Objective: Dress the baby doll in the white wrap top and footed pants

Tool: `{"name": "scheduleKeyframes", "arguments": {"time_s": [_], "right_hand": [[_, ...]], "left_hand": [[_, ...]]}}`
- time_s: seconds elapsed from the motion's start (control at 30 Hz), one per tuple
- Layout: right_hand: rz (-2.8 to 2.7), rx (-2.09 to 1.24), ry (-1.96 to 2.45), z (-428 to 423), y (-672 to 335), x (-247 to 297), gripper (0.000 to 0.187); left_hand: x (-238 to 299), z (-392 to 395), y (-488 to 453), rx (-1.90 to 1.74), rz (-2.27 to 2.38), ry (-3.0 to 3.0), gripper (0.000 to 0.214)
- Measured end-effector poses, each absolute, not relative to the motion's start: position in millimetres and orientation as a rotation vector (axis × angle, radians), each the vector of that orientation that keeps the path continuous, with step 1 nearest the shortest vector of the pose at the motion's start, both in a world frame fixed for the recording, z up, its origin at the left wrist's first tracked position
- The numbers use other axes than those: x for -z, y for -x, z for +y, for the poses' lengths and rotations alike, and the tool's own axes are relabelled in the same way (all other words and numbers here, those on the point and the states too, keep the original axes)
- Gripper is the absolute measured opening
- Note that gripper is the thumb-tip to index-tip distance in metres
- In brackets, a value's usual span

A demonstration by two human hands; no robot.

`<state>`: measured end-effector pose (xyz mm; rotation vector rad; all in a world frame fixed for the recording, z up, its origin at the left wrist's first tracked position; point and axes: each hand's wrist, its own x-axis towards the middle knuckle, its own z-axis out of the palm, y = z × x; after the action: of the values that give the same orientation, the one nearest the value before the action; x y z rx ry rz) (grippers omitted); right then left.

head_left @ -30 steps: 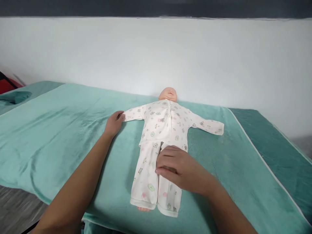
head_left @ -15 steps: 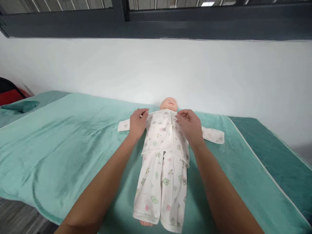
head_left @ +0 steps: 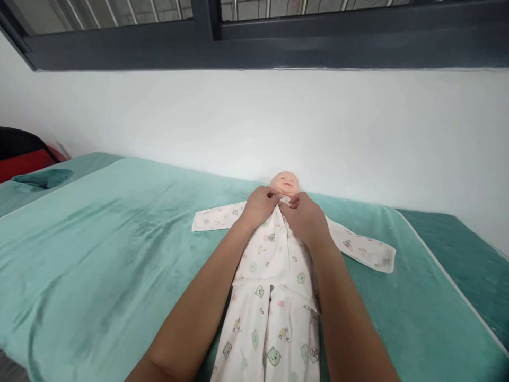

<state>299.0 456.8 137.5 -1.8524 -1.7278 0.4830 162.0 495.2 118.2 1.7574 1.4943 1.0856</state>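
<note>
A baby doll (head_left: 285,183) lies on its back, its head toward the wall. It wears a white printed shirt (head_left: 265,254) with both sleeves spread out sideways, and matching trousers (head_left: 248,329). My left hand (head_left: 262,204) pinches the shirt's collar edge just below the doll's chin. Close beside it, my right hand (head_left: 304,213) has its fingers closed on the other front edge of the collar. Below my hands, a button (head_left: 283,231) shows on the front placket. My fingers partly hide the neckline.
A green plush cover (head_left: 99,254) spreads under the doll, with a darker green strip (head_left: 457,260) at the right. A white wall (head_left: 178,116) and a dark window frame (head_left: 318,50) stand behind. A red and black item (head_left: 24,154) sits at the far left.
Both hands have moved inward from the doll's shoulders to the collar and now grip its edges. The view has shifted closer, so the trouser hems are out of frame.
</note>
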Motion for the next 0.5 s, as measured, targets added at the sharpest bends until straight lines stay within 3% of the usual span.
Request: {"name": "scheduleKeyframes", "arguments": {"time_s": [0.3,0.5], "right_hand": [[-1.855,-0.65,1.896,469,-307,-142,0.029],[-1.844,-0.46,1.968,474,-300,-139,0.026]], "left_hand": [[-109,497,-159,-1.188,1.387,-1.54,0.004],[-111,490,-161,-1.294,1.409,-1.576,0.005]]}}
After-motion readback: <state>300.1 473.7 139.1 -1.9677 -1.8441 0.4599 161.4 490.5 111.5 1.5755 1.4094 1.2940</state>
